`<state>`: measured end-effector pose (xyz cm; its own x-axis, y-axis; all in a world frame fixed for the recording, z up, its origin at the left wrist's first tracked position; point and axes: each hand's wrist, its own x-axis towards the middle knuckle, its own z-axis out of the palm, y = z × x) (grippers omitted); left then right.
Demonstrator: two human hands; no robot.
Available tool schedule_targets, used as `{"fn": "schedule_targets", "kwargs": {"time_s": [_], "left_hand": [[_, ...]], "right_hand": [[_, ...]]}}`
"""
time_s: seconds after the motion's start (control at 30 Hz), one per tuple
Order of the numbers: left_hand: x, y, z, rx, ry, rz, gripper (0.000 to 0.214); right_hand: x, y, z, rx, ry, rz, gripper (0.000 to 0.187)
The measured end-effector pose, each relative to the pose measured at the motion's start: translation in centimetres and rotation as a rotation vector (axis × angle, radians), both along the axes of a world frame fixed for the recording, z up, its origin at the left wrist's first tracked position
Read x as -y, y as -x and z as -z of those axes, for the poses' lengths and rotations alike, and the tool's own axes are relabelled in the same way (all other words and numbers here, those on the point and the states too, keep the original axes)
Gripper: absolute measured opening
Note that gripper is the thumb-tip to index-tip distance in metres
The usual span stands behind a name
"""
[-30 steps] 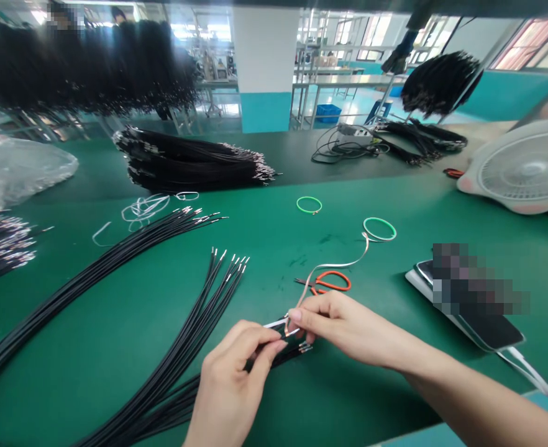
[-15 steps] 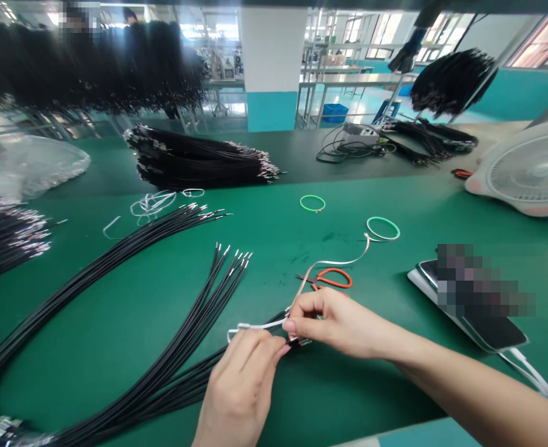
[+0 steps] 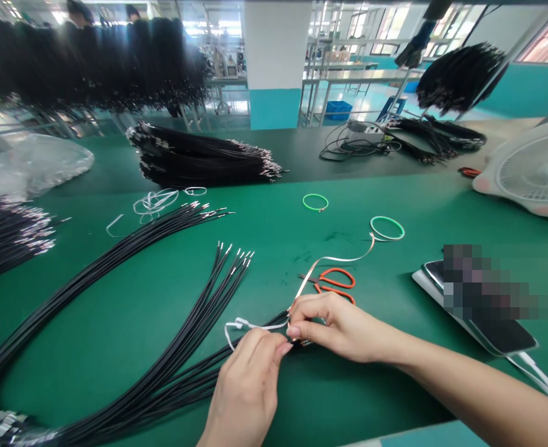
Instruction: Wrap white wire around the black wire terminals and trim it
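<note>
My left hand (image 3: 248, 388) and my right hand (image 3: 337, 326) meet near the table's front edge, both pinched on the metal-tipped ends of a small bundle of black wires (image 3: 181, 379). A thin white tie (image 3: 243, 325) loops out to the left from between my fingers. Its other part runs up and right as a white strip (image 3: 334, 261) toward a green ring (image 3: 387, 228). Just behind my right hand lie orange-handled scissors (image 3: 332, 282).
Loose fans of black wires (image 3: 115, 261) spread over the green table (image 3: 274, 236). A thick wire stack (image 3: 199, 162) lies at the back, a second green ring (image 3: 315, 202) mid-table, spare white ties (image 3: 155, 202) left, a phone (image 3: 483, 310) and a white fan (image 3: 530, 167) right.
The white tie has been drawn out to the left into a loop, and my hands have closed together on the wire ends. The view has shifted slightly.
</note>
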<state>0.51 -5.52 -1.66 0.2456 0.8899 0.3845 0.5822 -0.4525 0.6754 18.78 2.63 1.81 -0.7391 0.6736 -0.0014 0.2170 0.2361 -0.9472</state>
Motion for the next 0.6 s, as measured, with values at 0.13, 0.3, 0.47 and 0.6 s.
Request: {"fn": "schedule_targets", "kwargs": {"time_s": [0.13,0.3,0.47,0.6], "left_hand": [[0.1,0.1,0.3,0.011,0.023,0.006,0.017],[0.0,0.3,0.4,0.020,0.006,0.002,0.018],[0.0,0.4,0.4,0.057,0.033,-0.016,0.019],[-0.4,0.7,0.5,0.158,0.201,-0.054,0.013]], "right_hand": [[-0.5,-0.2,0.0,0.090,0.047,-0.055,0.038],[-0.9,-0.3,0.1,0.102,0.073,-0.054,0.030],[0.0,0.3,0.9,-0.010,0.066,0.062,0.024],[1.2,1.2,1.8,-0.097,-0.038,0.215,0.027]]}}
